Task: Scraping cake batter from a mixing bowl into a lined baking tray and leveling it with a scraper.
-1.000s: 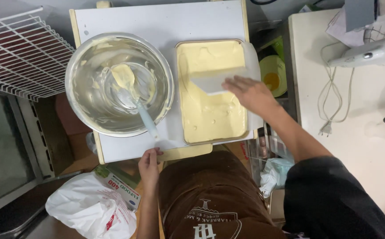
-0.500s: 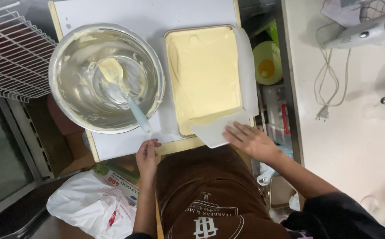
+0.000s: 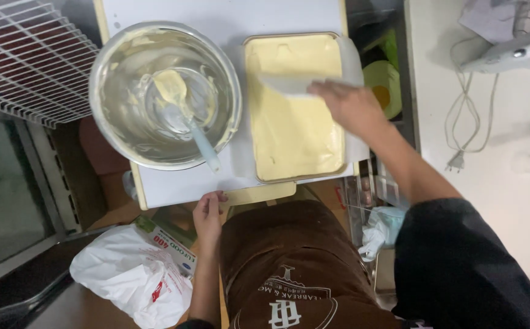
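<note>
Right hand [image 3: 350,106] pressing scraper [image 3: 289,85], left hand [image 3: 207,213] gripping edge

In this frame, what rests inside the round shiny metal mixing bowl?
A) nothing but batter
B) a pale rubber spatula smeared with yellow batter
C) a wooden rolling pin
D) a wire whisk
B: a pale rubber spatula with yellow batter on its blade lies in the round metal mixing bowl, its handle leaning over the near rim.

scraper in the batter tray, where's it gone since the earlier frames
The right hand keeps hold of the white scraper and has carried it from the tray's near edge half a second ago back to the far end of the batter. The left hand stays on the board's near edge; the spatula still lies in the bowl.
</note>
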